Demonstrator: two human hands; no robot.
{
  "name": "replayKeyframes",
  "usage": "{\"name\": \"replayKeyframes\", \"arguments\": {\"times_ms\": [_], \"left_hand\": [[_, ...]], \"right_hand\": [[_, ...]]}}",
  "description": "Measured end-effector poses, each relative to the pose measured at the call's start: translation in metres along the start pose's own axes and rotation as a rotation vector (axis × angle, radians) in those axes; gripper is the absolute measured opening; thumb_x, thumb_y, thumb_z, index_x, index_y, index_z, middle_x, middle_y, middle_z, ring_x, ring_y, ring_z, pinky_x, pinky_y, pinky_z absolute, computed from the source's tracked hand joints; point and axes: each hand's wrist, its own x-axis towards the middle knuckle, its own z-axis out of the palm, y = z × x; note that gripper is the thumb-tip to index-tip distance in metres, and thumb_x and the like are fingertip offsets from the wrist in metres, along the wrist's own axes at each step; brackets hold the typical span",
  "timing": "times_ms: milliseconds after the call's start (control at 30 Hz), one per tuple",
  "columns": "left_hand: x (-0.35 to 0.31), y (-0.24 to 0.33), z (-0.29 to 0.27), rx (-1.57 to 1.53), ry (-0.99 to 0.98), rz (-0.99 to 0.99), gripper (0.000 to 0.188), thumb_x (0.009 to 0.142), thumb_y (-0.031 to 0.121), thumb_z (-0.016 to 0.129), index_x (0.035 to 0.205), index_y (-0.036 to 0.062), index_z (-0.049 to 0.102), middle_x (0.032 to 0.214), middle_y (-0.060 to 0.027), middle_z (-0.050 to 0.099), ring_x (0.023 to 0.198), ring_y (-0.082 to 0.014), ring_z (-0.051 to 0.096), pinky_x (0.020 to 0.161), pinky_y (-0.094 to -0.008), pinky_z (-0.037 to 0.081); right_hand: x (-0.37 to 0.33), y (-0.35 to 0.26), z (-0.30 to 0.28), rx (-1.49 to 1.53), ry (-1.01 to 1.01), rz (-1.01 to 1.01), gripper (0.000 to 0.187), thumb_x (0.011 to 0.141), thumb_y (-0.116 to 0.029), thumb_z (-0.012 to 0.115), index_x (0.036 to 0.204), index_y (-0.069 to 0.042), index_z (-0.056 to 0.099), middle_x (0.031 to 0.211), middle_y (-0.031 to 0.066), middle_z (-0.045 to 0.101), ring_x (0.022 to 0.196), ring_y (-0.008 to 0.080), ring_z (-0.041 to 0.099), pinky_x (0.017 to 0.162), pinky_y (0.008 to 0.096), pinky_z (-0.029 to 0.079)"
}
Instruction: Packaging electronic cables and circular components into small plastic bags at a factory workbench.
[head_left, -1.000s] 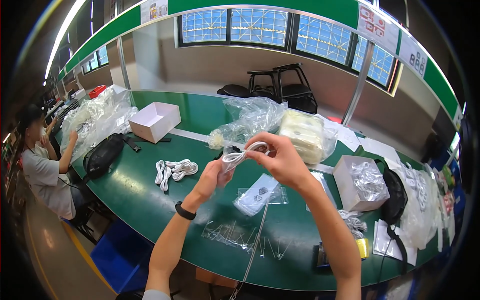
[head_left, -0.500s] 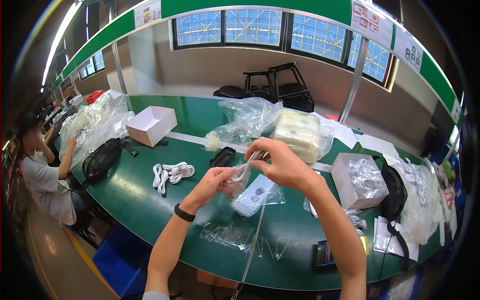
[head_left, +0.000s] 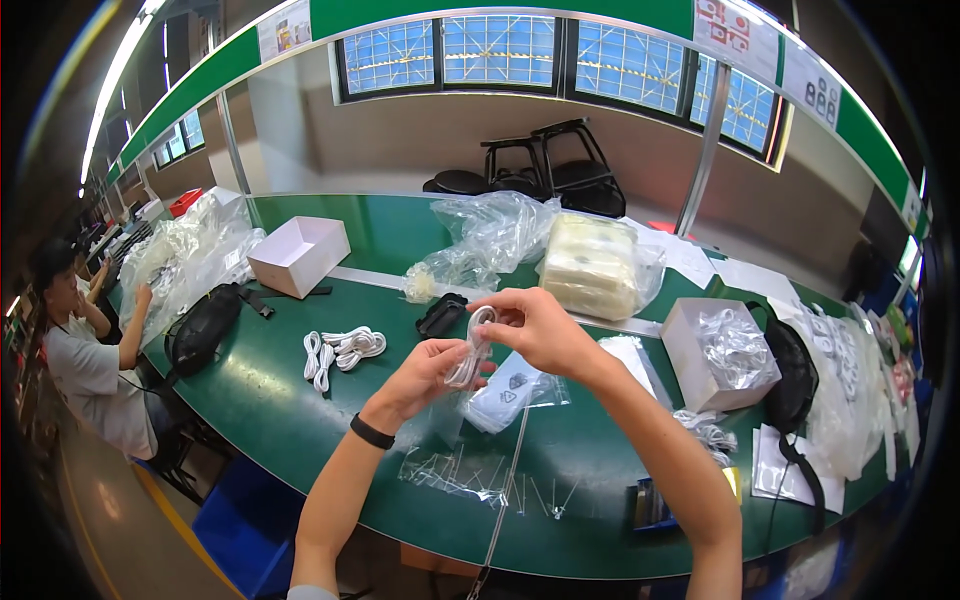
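A coiled white cable is between my hands above the green table. My right hand pinches the coil's upper part between thumb and fingers. My left hand, a black band at its wrist, is closed on a small clear plastic bag around the coil's lower part. How far the cable sits inside the bag is hard to make out. Below them lies a stack of clear bags with dark print. Left of my hands rest several bundled white cables.
Several thin wire ties lie near the front edge. A black case is behind my hands. An empty white box stands left, and a white box of bagged items right. To the left sits another person.
My right hand has come down a little and the cable coil has gone lower, toward the bag in my left hand. The view has shifted slightly.
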Motion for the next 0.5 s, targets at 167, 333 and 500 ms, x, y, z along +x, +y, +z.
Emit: {"name": "replayKeyframes", "arguments": {"times_ms": [167,333,500], "left_hand": [[0.002,0.0,0.006,-0.058,-0.052,-0.075,0.045,0.105,0.037,0.047,0.126,-0.0004,0.058,0.115,-0.0139,0.067,0.095,-0.0239,0.069,0.085,-0.0376,0.057],[0.002,-0.006,-0.004,-0.11,-0.076,-0.049,0.048,0.105,0.043,0.045,0.132,0.0044,0.054,0.118,-0.012,0.065,0.1,-0.025,0.066,0.088,-0.0397,0.054],[0.0,-0.004,-0.001,-0.174,-0.09,-0.033,0.046,0.104,0.042,0.046,0.128,0.0046,0.056,0.118,-0.0115,0.065,0.097,-0.0234,0.066,0.087,-0.0386,0.054]], "right_hand": [[0.002,0.002,0.004,0.175,0.113,-0.053,0.023,0.085,-0.008,0.074,0.102,0.004,0.064,0.088,0.0076,0.07,0.085,0.0133,0.067,0.081,0.0286,0.053],[0.003,0.001,0.002,0.123,0.066,-0.042,0.021,0.084,-0.01,0.076,0.098,0.002,0.065,0.092,0.0069,0.07,0.083,0.0136,0.067,0.079,0.0284,0.053],[0.002,0.0,-0.002,0.001,0.034,-0.039,0.022,0.088,-0.02,0.073,0.093,0.001,0.068,0.093,0.0046,0.069,0.084,0.0128,0.064,0.081,0.0299,0.051]]}}
